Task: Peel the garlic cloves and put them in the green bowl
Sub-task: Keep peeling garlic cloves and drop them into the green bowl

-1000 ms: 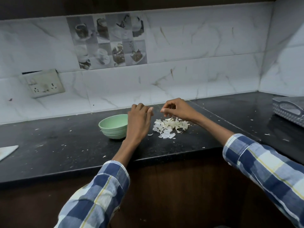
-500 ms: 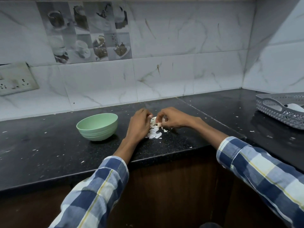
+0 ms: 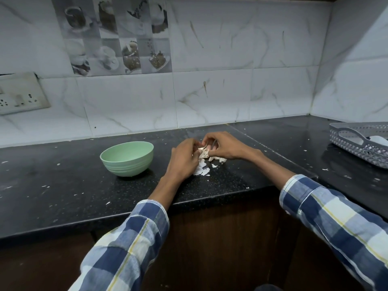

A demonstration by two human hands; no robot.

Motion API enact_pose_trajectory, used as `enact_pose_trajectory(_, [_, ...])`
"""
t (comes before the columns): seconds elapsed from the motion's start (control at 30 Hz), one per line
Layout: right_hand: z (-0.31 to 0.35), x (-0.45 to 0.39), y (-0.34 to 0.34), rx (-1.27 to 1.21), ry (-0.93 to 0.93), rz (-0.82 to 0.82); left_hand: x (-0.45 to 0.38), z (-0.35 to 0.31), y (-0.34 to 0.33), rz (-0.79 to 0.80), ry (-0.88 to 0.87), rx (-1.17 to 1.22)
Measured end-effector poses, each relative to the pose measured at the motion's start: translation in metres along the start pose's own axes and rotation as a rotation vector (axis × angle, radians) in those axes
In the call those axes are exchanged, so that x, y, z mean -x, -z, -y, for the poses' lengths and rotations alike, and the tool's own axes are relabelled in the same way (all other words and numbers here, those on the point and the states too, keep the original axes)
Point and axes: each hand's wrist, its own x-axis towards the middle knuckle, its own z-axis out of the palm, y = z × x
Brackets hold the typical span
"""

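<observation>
**Currently: both hands on garlic above the peel pile**

Left hand (image 3: pixel 184 159) and right hand (image 3: pixel 225 146) meet over the black counter (image 3: pixel 63 185), fingers curled inward toward each other. Between them sits a small pale garlic clove (image 3: pixel 203 153); both grips pinch it at the fingertips, though the exact contact points are partly hidden by the knuckles. A thin strip of skin shows at the top of the clove between the two thumbs.

Directly beneath the hands lies a pile of white garlic peels (image 3: pixel 202 170), resting on the counter, partly covered by the left hand. Smaller flakes are scattered across the counter.

Green bowl (image 3: pixel 127 158) stands upright on the counter, to the left of the left hand, near but apart from it. Its inside is only partly visible from this angle; the visible part shows no cloves.

Grey perforated basket (image 3: pixel 357 148) sits at the far right of the counter, well apart from the hands. Both forearms wear blue checked sleeves (image 3: pixel 336 217).
</observation>
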Motion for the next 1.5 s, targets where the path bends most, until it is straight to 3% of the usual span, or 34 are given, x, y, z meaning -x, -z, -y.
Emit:
enact_pose_trajectory(0.37, [0.001,0.009,0.007,-0.382,-0.025,-0.069,-0.001,-0.001,0.0,-0.084,-0.013,0.19])
enact_pose_trajectory(0.73, [0.004,0.007,0.004,-0.064,-0.05,-0.065,0.002,-0.004,0.005,-0.186,-0.038,-0.006])
enact_pose_trajectory(0.9, [0.004,0.004,0.003,-0.068,-0.018,-0.176,0.002,-0.005,0.007,-0.243,-0.054,0.005])
enact_pose_trajectory(1.17, [0.007,0.008,0.017,-0.184,-0.003,-0.016,0.003,-0.012,0.008,-0.234,-0.205,-0.014])
enact_pose_trajectory(1.5, [-0.031,0.036,0.048,0.052,-0.062,-0.103,0.007,-0.015,0.007,-0.221,-0.169,-0.034])
